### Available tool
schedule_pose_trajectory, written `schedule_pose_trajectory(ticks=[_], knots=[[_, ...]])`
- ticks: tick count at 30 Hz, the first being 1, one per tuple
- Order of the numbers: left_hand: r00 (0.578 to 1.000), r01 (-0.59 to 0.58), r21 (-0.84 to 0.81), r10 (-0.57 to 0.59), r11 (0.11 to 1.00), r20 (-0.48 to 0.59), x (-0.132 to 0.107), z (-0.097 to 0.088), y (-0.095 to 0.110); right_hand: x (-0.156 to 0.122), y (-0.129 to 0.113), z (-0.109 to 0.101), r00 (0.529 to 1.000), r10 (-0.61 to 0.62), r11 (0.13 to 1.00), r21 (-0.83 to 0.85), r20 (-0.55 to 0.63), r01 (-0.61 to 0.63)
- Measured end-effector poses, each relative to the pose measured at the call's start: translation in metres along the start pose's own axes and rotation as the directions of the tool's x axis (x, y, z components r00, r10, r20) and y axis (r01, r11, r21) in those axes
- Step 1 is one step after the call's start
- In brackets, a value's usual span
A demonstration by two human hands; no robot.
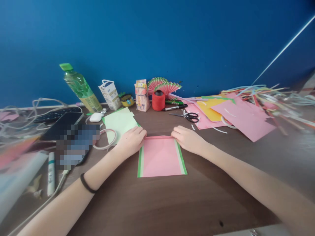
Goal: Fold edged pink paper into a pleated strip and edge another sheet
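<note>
"Paper lay which way from the fingers?"

"The rectangular pink paper sheet with green and pale-green side borders (161, 159) lay on the dark brown, wood-grained bench (157, 206), directly before the wearer. Most of it spread on the near side of the fingers; only its far edge, gathered into a narrow pink folded strip (159, 137), ran between them."

"And the long axis?"

"That of the strip ran left to right, across the line of view, bridging the space between the hands. The longer side of the flat part could not be told under the slanted view; its side borders pointed away from the wearer and converged slightly."

"Which hand stood nearer?"

"Neither, to any clear degree. The bare left hand (131, 140) met the strip's left end and the bare right hand (188, 140) its right end, at nearly equal depth. The fingers of each were drawn together and appeared clamped on the paper; the thumbs were largely hidden."

"What bordered them?"

"Pale-green paper sheets (119, 121) lay just behind the left hand; black-handled metal scissors (192, 117) lay beyond the right."
</note>
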State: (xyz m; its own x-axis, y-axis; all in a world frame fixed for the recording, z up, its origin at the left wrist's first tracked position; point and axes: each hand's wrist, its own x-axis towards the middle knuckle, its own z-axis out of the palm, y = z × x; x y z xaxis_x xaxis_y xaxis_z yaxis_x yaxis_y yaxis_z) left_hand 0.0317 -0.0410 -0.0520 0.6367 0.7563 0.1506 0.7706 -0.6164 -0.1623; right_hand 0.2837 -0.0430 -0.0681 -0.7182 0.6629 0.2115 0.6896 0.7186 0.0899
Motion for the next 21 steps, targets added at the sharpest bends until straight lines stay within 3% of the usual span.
schedule_pose_trajectory(ticks=[11,21], knots=[[0.978,-0.187,0.217,0.203,0.958,-0.055,-0.001,-0.007,0.005,-0.005,0.002,0.005,0.997,-0.038,0.999,-0.032,-0.065,0.036],[0.986,-0.148,0.252,0.161,0.957,-0.032,-0.003,-0.011,0.014,-0.008,-0.002,0.005,0.983,-0.114,0.983,-0.162,-0.141,0.091]])
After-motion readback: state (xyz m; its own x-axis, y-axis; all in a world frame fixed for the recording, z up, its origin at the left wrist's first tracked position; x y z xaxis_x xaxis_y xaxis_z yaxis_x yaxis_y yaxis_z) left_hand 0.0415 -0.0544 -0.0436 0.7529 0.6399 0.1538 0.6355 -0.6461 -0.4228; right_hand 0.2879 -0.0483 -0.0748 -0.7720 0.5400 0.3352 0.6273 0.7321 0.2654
